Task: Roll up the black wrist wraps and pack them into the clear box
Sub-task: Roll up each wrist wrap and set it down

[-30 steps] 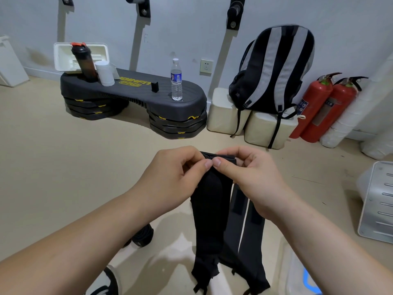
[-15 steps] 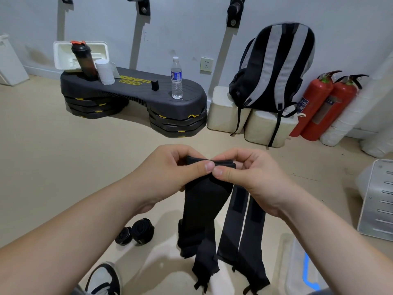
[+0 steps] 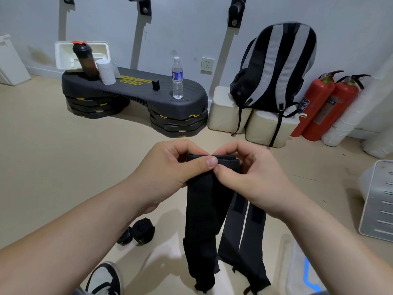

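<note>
A long black wrist wrap (image 3: 204,209) hangs in front of me, its top end folded over into a small flat roll. My left hand (image 3: 170,167) and my right hand (image 3: 248,173) both pinch that rolled top edge, thumbs meeting at the middle. Two more black wraps (image 3: 244,235) hang or lie behind it to the right, showing velcro patches. Two rolled black wraps (image 3: 138,232) lie on the floor at lower left. The clear box (image 3: 302,271) with a blue marking shows at the bottom right, partly hidden by my right forearm.
A black step platform (image 3: 136,90) carries a shaker, a white cup and a water bottle. A striped backpack (image 3: 274,67) sits on beige blocks, with two red fire extinguishers (image 3: 325,105) beside it. A white slotted panel (image 3: 378,201) stands at right. My shoe (image 3: 104,279) is at the bottom.
Both hands have turned the wrap's top end over into a thicker roll. The hanging wrap has risen, and its loose tail hangs straighter.
</note>
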The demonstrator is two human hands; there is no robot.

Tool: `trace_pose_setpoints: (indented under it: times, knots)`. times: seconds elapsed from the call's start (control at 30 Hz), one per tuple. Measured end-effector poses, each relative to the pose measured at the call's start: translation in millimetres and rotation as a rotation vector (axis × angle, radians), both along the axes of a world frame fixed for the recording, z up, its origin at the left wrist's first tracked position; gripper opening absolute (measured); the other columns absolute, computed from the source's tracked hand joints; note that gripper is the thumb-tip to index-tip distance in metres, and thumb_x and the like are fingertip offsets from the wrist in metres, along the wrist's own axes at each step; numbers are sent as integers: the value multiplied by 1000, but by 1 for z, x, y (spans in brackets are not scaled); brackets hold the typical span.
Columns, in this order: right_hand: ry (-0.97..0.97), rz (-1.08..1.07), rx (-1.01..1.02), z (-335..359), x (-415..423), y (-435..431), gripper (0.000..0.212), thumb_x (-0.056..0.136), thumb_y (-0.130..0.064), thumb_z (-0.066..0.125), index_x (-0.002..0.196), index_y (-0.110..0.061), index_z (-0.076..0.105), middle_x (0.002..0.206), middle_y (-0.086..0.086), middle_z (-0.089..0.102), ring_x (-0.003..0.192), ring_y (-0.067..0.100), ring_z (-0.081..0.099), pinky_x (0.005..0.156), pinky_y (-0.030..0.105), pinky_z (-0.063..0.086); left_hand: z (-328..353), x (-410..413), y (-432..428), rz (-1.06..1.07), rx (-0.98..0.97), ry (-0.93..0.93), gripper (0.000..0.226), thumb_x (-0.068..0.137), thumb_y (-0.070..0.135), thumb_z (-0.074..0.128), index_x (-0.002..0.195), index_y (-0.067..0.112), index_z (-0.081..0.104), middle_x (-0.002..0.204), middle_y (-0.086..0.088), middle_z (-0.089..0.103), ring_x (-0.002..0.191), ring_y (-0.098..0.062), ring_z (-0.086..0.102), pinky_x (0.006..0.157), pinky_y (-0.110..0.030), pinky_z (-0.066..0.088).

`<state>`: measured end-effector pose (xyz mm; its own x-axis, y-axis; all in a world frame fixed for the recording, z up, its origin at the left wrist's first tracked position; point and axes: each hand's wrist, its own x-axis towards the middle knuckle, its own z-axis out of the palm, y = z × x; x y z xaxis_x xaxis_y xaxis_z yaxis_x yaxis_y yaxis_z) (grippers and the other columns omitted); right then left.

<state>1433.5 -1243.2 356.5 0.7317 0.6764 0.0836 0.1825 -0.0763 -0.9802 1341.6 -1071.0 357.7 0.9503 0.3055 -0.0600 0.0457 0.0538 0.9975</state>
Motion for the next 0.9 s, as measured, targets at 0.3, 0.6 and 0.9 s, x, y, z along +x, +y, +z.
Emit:
trace_pose_setpoints:
  times: [0.3,0.6,0.9]
  knots:
    - [-143,-65,49,-8,-4,8,21,92,-1,72,93,-22,70,82,-10,71,78,7,65,72,24,51,-2,2,-4,-1,-29,31,12,92,22,74,87,10,73,79,1,74,69,-7,67,68,-20,53]
    - [-276,-70,35,-9,-1,4,28,91,5,68,94,-23,70,84,-18,73,83,5,67,80,23,51,-4,3,-6,-72,-44,166,37,109,42,49,113,23,80,96,0,76,78,-11,66,82,-37,56]
    - [-222,-95,-14,-12,-3,10,23,90,-12,65,95,-35,67,89,-14,73,87,8,68,81,30,54,-10,1,-7,-36,-151,102,17,103,16,66,112,13,80,113,-27,75,90,-24,72,84,-36,58]
